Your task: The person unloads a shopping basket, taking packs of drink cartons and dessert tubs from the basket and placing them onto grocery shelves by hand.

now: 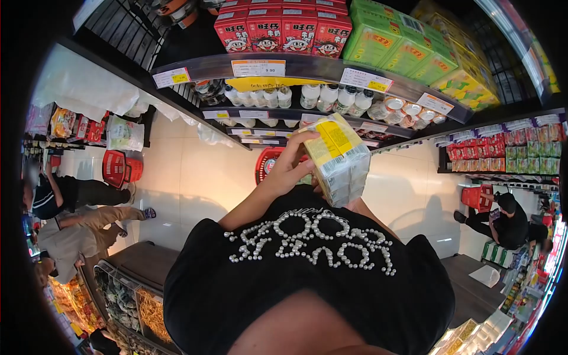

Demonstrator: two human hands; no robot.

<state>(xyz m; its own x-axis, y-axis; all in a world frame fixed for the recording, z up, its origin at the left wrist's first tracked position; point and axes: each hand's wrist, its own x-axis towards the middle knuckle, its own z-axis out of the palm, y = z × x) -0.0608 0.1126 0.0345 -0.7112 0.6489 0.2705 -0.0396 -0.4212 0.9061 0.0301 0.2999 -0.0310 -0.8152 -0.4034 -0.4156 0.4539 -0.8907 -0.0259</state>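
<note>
A plastic-wrapped multipack of drink cartons (338, 155), yellow on top with pale sides and a barcode, is held tilted in front of my chest. My left hand (290, 161) grips its left side, with the fingers on the upper left edge and the thumb lower down. My right hand (357, 205) is mostly hidden behind and under the pack's lower right side. Only a little skin by the wrist shows there, and it appears to support the pack. Behind the pack, partly covered by my left hand, is a red shopping basket (260, 168) with things in it.
Ahead stands a shelf with red milk cartons (283, 32), green carton packs (405, 47), yellow packs (470, 83) and white bottles (337, 97). Price tags line its edge (307, 64). People with red baskets (121, 167) are at the left and right. Dark counters (142, 260) flank me.
</note>
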